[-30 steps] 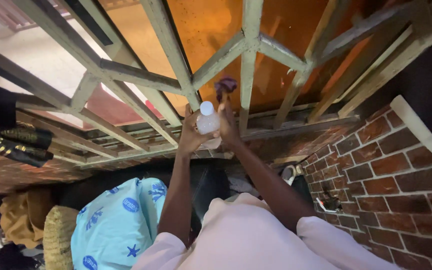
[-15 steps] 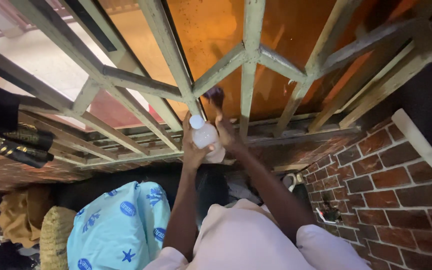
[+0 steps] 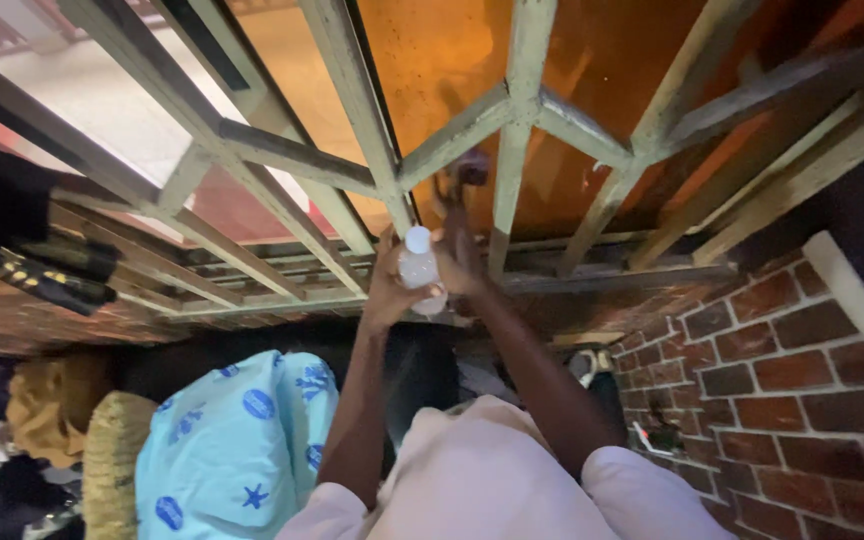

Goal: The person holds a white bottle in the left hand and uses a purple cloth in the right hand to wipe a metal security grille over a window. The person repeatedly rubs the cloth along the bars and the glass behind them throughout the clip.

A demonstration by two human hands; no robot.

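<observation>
Nearest to the camera, one pale blue cloth [image 3: 237,440] with dark blue prints lies at the lower left, beside the person's light sleeves. Further up, the left hand [image 3: 389,288] is closed around the body of one small clear plastic bottle [image 3: 419,270] with a white cap, held upright in front of the window ledge. The right hand [image 3: 459,258] touches the bottle's other side and grips a small dark cloth [image 3: 468,170] that is raised against the glass. I judge the bottle light, a little soft and smooth, so the middle of its body is the best hold. Behind stand the metal window bars [image 3: 512,110], and one brick wall [image 3: 792,380] is at the right.
</observation>
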